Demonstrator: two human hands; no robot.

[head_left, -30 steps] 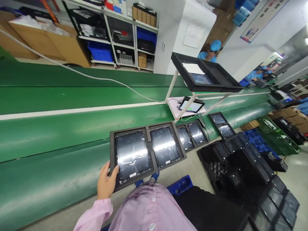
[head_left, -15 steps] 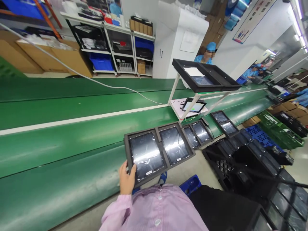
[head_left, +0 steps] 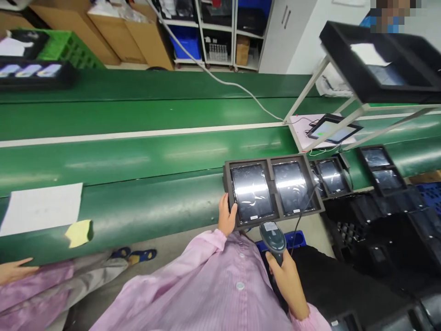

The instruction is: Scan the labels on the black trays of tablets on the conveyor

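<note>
Your left hand [head_left: 226, 216] grips the near-left corner of the tray [head_left: 272, 191], thumb on its rim, steadying it on the belt [head_left: 138, 156] edge. Your right hand [head_left: 287, 280] is clenched around the scanner [head_left: 273, 235], its head just below the tray. Both tablets [head_left: 253, 193] sit in their pockets, labels toward you. More trays [head_left: 379, 168] wait farther along.

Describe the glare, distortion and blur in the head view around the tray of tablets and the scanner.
Head view: bright glare streaks cross both tablet screens in the black tray that the left hand grips; the right hand holds the scanner, which looks sharp; the wide lens bends the green conveyor and tilts the shelving; the face at top right is pixelated.
</note>
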